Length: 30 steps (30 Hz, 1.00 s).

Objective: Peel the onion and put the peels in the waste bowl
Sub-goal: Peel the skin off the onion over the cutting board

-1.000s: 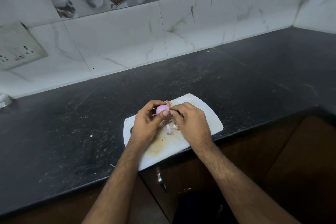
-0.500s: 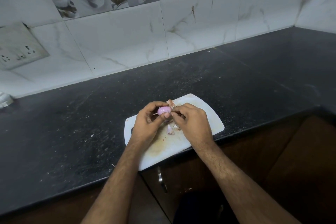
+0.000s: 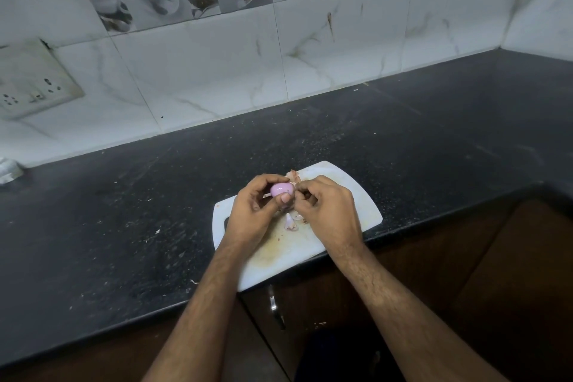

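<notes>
1. Left hand (image 3: 251, 214), frame centre: grips onion (image 3: 281, 189) over board (image 3: 356, 195).
2. Right hand (image 3: 325, 211): pinching skin at onion's right end, seemingly. Peeling underway.
3. Next: strip skin, gather peels (image 3: 290, 222); no bowl in view.

**Colours and patterns**

Onion (image 3: 281, 189): glossy pink-purple, within the grip. Peels (image 3: 290, 222): pale pink-white, below it. Cutting board (image 3: 366, 195): white, yellow-brown stained beneath. Counter (image 3: 124, 211): black, pale-speckled. Wall tiles (image 3: 198, 71): white, grey-veined marble.
</notes>
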{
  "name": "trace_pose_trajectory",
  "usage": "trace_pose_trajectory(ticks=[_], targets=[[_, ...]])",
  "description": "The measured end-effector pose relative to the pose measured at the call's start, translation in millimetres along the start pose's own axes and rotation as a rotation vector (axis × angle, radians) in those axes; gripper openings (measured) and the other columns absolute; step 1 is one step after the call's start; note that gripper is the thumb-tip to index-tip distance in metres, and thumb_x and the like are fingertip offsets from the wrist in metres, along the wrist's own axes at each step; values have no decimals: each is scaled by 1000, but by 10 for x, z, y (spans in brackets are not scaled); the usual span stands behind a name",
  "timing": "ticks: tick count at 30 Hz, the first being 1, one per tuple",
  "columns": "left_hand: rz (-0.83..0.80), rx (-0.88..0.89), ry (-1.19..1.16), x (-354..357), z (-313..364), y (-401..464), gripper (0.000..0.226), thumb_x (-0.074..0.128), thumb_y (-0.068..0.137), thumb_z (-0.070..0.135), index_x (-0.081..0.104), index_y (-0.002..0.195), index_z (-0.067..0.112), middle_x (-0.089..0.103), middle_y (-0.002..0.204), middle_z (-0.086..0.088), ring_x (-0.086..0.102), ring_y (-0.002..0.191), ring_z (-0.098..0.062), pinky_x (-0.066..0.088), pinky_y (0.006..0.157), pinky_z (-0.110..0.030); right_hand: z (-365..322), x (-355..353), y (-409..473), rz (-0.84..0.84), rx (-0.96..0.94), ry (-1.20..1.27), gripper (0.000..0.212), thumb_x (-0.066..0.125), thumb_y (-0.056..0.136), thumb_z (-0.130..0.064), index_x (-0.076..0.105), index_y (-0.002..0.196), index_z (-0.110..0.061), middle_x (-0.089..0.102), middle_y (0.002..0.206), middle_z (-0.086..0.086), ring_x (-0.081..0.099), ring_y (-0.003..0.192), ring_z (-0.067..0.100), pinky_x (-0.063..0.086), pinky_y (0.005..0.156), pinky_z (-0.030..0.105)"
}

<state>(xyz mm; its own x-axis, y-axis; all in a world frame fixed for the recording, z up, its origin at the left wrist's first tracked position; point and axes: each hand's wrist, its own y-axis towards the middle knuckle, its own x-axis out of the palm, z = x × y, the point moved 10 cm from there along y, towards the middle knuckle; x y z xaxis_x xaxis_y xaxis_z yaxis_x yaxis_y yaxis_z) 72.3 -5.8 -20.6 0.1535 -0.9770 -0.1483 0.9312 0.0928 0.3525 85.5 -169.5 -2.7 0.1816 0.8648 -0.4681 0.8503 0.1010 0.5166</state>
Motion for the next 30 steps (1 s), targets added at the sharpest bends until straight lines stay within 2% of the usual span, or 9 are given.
trace_pose_trajectory(ticks=[7,9,11,14,16,19,21,25,30], targets=[[11,-7,-29,7,28,-13,23,77,95,9,74,118,9,77,116,-8,72,112,-22,58,91,-26,76,-88,13,39,88,71,4,75,91,-20,76,92,-16,65,85,-10,63,71,8,57,65,28],[17,-15,-20,-1,15,-12,23,77,95,12,74,118,13,77,117,-6,72,113,-25,58,93,-29,73,-115,17,54,88,88,10,72,95,-27,76,94,-17,67,87,-11,64,72,7,57,65,25],[23,-24,-9,-12,6,-10,22,78,96,13,75,118,15,77,116,-5,72,112,-27,59,95,-33,24,-100,23,29,54,105,17,67,98,-33,78,101,-20,70,92,-11,65,78,3,55,69,16],[30,-29,12,-28,-3,-9,23,79,96,14,75,118,16,78,115,-3,73,111,-28,61,97,-40,-27,-31,26,-39,15,85,22,67,99,-30,76,118,-22,72,100,-10,62,83,-1,48,73,6],[31,-31,16,-28,-2,-14,22,78,95,13,75,117,16,78,114,-3,73,110,-26,60,97,-37,-14,9,31,-69,19,36,24,68,98,-28,76,120,-21,72,102,-8,63,86,2,49,74,9],[29,-34,12,-18,6,-13,22,78,95,10,75,117,12,78,112,-3,73,108,-23,59,93,-29,-3,20,34,-72,19,14,21,68,98,-27,77,117,-20,73,101,-6,66,88,6,56,78,23],[24,-34,21,-9,6,-11,21,77,96,8,74,116,11,78,111,-3,73,107,-20,57,91,-25,-12,14,28,-68,9,9,21,68,99,-25,78,116,-20,73,99,-6,66,88,7,57,78,25],[21,-39,37,-15,-6,-9,22,77,96,8,75,117,13,78,113,-2,72,108,-19,58,93,-27,-26,13,17,-69,-5,0,21,68,99,-25,78,116,-19,74,98,-5,67,85,6,57,77,24],[17,-55,37,-14,-31,-13,22,77,96,9,75,117,15,78,114,-3,73,111,-23,60,96,-31,-40,9,18,-47,-14,-5,23,65,100,-29,78,115,-18,73,89,-1,68,78,12,59,71,34]])
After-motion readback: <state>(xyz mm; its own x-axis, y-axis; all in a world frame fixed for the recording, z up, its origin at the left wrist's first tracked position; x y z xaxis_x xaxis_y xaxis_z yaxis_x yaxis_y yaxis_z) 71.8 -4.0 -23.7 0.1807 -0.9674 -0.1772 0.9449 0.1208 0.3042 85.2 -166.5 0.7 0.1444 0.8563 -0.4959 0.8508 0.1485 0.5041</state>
